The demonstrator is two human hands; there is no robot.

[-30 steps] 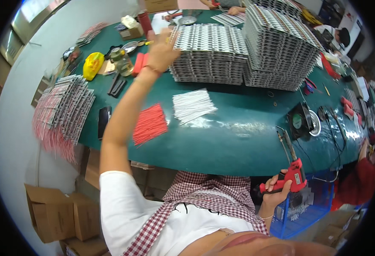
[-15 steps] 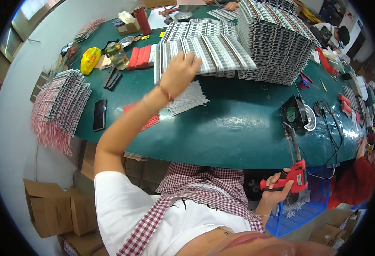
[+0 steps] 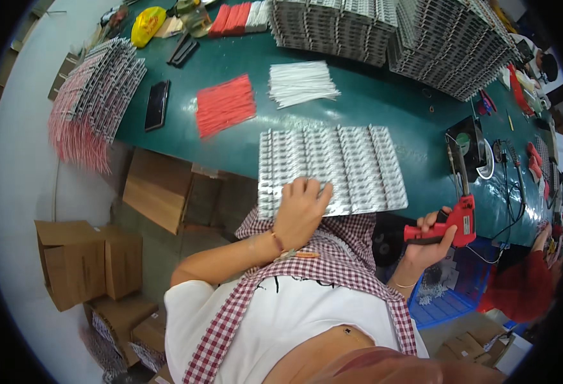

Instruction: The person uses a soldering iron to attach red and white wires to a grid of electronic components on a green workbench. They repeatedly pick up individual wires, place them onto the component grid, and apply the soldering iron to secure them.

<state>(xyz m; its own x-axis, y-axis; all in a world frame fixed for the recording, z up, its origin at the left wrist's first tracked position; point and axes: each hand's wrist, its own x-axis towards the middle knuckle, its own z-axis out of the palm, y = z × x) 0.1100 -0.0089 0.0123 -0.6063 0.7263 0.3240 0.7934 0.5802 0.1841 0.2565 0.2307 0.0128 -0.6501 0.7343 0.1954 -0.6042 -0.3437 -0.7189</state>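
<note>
A grey-white panel of small circuit boards (image 3: 352, 168) lies at the table's front edge, its near side reaching over my lap. My left hand (image 3: 301, 211) grips that near edge, fingers curled on top; the thumb is hidden. In my right hand (image 3: 430, 240) is a red soldering gun (image 3: 465, 224), held by its handle, its metal tip pointing up toward a black soldering stand (image 3: 466, 144). Beyond the panel lie a bundle of red wires (image 3: 225, 105) and a bundle of white wires (image 3: 302, 83).
Tall stacks of panels (image 3: 333, 29) stand at the back of the green table (image 3: 211, 153). Wired panels (image 3: 96, 96) hang over the left edge near a phone (image 3: 156, 105). A blue crate (image 3: 445, 310) stands below right; cardboard boxes (image 3: 89, 262) sit lower left. Another person's red sleeve (image 3: 522, 285) shows at right.
My left hand has brought the panel from the back stack down to the table's front edge. The soldering gun stays in my right hand. The view has tilted downward.
</note>
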